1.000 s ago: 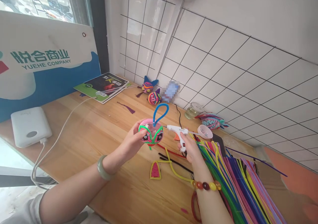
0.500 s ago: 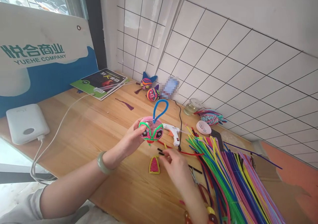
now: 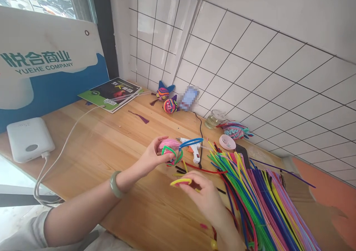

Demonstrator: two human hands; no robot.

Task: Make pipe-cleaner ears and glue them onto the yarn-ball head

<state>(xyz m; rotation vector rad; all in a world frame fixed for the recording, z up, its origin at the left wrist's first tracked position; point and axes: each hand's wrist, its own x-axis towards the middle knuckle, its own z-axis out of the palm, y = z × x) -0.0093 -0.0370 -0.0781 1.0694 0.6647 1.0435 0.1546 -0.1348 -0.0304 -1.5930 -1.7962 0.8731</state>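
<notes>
My left hand grips a pink ball trimmed with green and wound pipe cleaners, a blue loop sticking out from it to the right. Between the thumb and fingers of my right hand is a flat yellow-edged piece, seen nearly edge-on, with some pink on it. That piece is just below the ball, not touching it. Behind the ball lies a white glue gun. Short black and yellow pipe cleaner bits lie between the two hands.
A large bundle of coloured pipe cleaners spreads over the right side. Farther back are a glass jar, a pink dish and two wound ornaments. A white power bank with a cable and a booklet are at left.
My right hand has picked up the yellow-edged pink piece from the table. The ball in my left hand has turned, so its blue loop now points right instead of up.
</notes>
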